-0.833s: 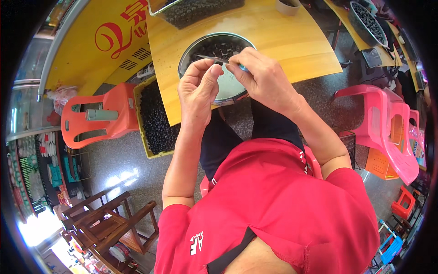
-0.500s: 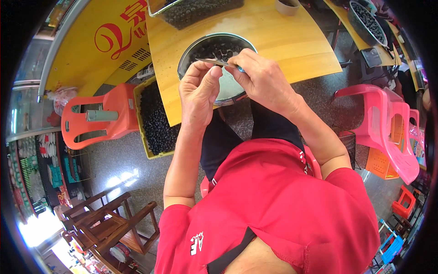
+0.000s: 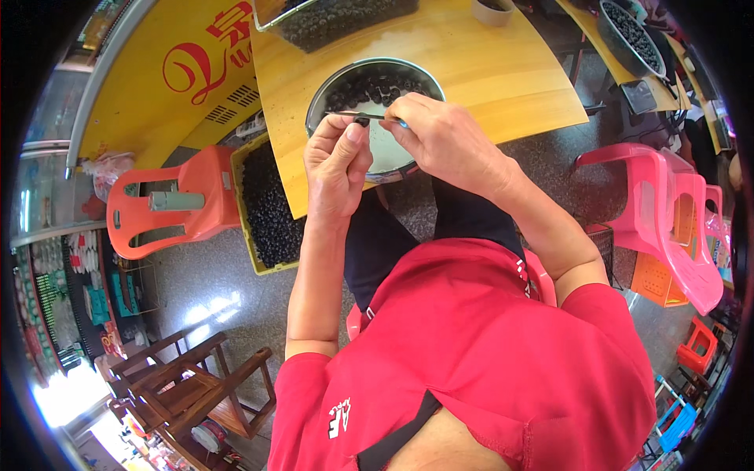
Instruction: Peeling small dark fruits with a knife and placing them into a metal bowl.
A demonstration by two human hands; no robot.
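My left hand (image 3: 336, 165) pinches a small, dark, round piece (image 3: 362, 122) between thumb and fingers; its exact kind is too small to tell. In my right hand (image 3: 452, 141) is a small knife (image 3: 371, 116) with a blue handle, mostly hidden by the fingers. The blade points left and lies against the dark piece or just above it. Both hands are over the near part of a round metal basin (image 3: 316, 100), which stands at the table's near edge. More dark round pieces (image 3: 369, 93) lie in its far half, and the near half looks pale.
The basin stands on a yellow wooden table (image 3: 503, 78). A clear tub (image 3: 345, 22) of dark pieces and a small cup (image 3: 492, 11) sit farther back. To the left are a yellow crate (image 3: 276, 269) of dark pieces and an orange chair (image 3: 169, 208). Pink chairs (image 3: 652, 192) stand right.
Both hands have shifted slightly, the right one down and left. The knife blade has moved a little left and lower, and the dark piece in my left hand now shows more.
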